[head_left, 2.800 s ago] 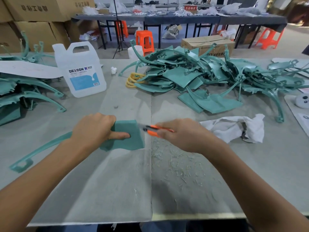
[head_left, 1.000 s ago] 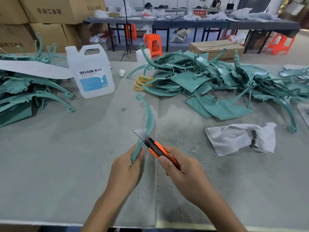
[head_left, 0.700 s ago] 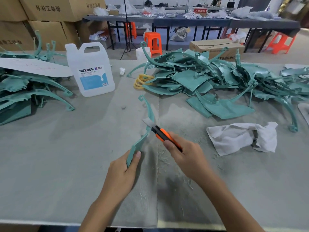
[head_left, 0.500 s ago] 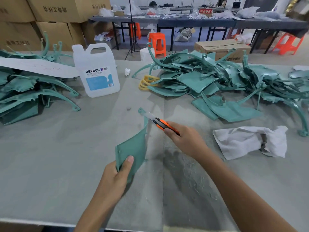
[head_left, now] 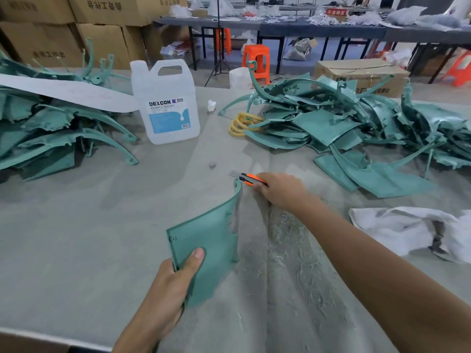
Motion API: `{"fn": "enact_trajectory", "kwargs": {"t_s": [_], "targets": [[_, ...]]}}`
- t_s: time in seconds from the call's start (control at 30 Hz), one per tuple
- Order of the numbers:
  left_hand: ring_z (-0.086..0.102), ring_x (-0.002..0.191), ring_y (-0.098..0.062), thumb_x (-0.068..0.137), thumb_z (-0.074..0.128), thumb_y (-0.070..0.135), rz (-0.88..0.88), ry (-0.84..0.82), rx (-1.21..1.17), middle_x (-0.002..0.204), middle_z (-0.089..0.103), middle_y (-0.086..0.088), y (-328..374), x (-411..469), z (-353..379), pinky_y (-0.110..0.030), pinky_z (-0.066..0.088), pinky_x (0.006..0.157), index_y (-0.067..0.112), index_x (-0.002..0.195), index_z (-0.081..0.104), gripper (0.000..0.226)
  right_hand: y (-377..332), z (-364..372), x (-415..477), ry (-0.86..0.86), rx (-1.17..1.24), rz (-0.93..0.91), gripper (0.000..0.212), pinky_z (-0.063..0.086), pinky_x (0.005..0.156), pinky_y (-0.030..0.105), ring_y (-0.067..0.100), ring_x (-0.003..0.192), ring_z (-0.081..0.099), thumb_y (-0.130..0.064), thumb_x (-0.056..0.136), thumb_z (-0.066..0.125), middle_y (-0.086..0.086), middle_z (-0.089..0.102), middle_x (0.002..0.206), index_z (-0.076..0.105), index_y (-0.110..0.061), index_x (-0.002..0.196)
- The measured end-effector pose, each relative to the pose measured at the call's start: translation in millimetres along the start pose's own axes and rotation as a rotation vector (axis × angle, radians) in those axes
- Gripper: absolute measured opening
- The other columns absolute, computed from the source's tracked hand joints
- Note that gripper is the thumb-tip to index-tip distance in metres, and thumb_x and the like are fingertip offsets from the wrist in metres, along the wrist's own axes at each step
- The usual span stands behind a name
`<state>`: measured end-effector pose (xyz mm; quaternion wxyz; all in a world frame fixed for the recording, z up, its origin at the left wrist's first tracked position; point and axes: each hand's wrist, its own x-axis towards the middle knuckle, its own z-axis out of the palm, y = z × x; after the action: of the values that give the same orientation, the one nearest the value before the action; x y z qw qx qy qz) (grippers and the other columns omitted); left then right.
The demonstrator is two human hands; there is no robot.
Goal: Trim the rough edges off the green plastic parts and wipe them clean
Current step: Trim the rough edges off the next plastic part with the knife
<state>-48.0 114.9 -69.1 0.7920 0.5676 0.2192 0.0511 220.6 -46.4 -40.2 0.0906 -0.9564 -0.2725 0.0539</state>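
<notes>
- Compared with half a second ago, the knife (head_left: pixel 246 178) has travelled to the far tip of the green part (head_left: pixel 211 240), and the part has turned to show more of its broad face.
- Left hand (head_left: pixel 175 284) grasps the part's near corner, thumb pressed on the face and fingers curled behind. It holds the part tilted up off the table (head_left: pixel 76 238), front and centre.
- Right hand (head_left: pixel 277 189) is clenched around the knife's orange handle. The bare blade points away from the person, just past the part's curved tip.
- Judged step: trimming, with this stroke along the right edge seemingly at its end. Wiping has not begun.
- Small ragged notches show midway down that right edge, so the next move probably calls for another pass there or turning the part to a fresh edge.
- A white cloth (head_left: pixel 407 230) lies to the right, well apart from the part, ready for wiping.
- Sharp edges: the exposed blade and the part's rough rim.
- Open table lies left of the part. Plastic shavings (head_left: pixel 293 238) litter the surface under the right forearm.
- Heaps of green parts sit far right (head_left: pixel 344 123) and far left (head_left: pixel 51 133), with a white jug (head_left: pixel 165 103) between them, all well away from both hands.
</notes>
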Motion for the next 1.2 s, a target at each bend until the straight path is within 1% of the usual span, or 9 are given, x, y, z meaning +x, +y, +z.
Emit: {"fn": "enact_trajectory", "kwargs": {"t_s": [0.2,0.33,0.4,0.47,0.57,0.73,0.97,1.07,1.2], "targets": [[0.074,0.098,-0.032,0.085,0.071,0.048,0.057,0.012,0.112,0.106,0.077,-0.011,-1,-3,1,-0.049,0.056,0.092,0.031,0.105,0.078,0.027,-7,-21,-15,0.000,0.009,0.012,0.028,0.054,0.074,0.039,0.026,0.084,0.065,-0.044,0.106,0.041,0.000,0.065,0.088,0.060,-0.026,0.100],[0.076,0.087,-0.019,0.088,0.064,0.053,0.158,0.040,0.274,0.093,0.079,-0.001,-1,-10,8,-0.033,0.059,0.077,0.039,0.099,0.077,0.022,-18,-57,-62,0.074,0.055,-0.045,0.027,0.050,0.069,0.036,0.025,0.082,0.062,-0.048,0.105,0.042,-0.004,0.067,0.089,0.062,-0.031,0.113],[0.071,0.071,-0.016,0.089,0.063,0.056,0.203,0.022,0.317,0.082,0.077,-0.001,0,-15,13,-0.029,0.054,0.063,0.023,0.095,0.078,0.036,-29,-79,-96,0.092,0.056,-0.111,0.031,0.050,0.069,0.036,0.022,0.083,0.062,-0.052,0.103,0.042,-0.007,0.068,0.095,0.056,-0.042,0.129],[0.050,0.056,-0.016,0.088,0.058,0.057,0.221,-0.005,0.329,0.062,0.060,-0.004,0,-21,20,-0.030,0.038,0.051,0.004,0.084,0.069,0.054,-46,-102,-134,0.078,0.042,-0.185,0.036,0.052,0.067,0.036,0.014,0.074,0.062,-0.058,0.100,0.037,-0.011,0.068,0.090,0.049,-0.050,0.133],[0.038,0.054,-0.013,0.090,0.054,0.059,0.283,0.031,0.453,0.056,0.045,0.003,-1,-23,27,-0.030,0.029,0.052,0.007,0.073,0.054,0.055,-71,-131,-178,-0.002,0.001,-0.259,0.042,0.051,0.066,0.033,0.005,0.071,0.059,-0.064,0.096,0.030,-0.016,0.068,0.090,0.042,-0.056,0.135],[0.037,0.052,-0.008,0.095,0.051,0.059,0.372,0.065,0.600,0.052,0.046,0.005,-4,-24,27,-0.026,0.030,0.050,0.011,0.070,0.050,0.054,-87,-147,-213,-0.055,-0.127,-0.350,0.041,0.049,0.077,0.039,0.014,0.092,0.060,-0.062,0.100,0.026,-0.017,0.063,0.102,0.031,-0.057,0.141],[0.035,0.051,-0.007,0.096,0.049,0.059,0.384,0.052,0.651,0.052,0.043,0.006,-5,-26,30,-0.024,0.027,0.049,0.018,0.062,0.043,0.053,-88,-146,-218,-0.060,-0.131,-0.379,0.041,0.045,0.073,0.038,0.016,0.095,0.060,-0.062,0.102,0.026,-0.016,0.062,0.105,0.029,-0.055,0.142],[0.035,0.052,-0.008,0.095,0.049,0.056,0.382,0.045,0.640,0.053,0.042,0.006,-4,-28,28,-0.026,0.028,0.050,0.019,0.064,0.045,0.049,-85,-141,-214,-0.085,-0.115,-0.377,0.038,0.048,0.069,0.038,0.016,0.086,0.060,-0.062,0.101,0.027,-0.015,0.062,0.096,0.033,-0.054,0.138],[0.038,0.052,-0.007,0.092,0.052,0.059,0.359,0.058,0.592,0.053,0.045,0.007,-3,-30,27,-0.026,0.031,0.050,0.013,0.065,0.053,0.053,-69,-129,-188,-0.100,-0.164,-0.351,0.038,0.039,0.057,0.033,0.014,0.071,0.052,-0.065,0.101,0.027,-0.015,0.049,0.075,0.032,-0.059,0.138]]}}
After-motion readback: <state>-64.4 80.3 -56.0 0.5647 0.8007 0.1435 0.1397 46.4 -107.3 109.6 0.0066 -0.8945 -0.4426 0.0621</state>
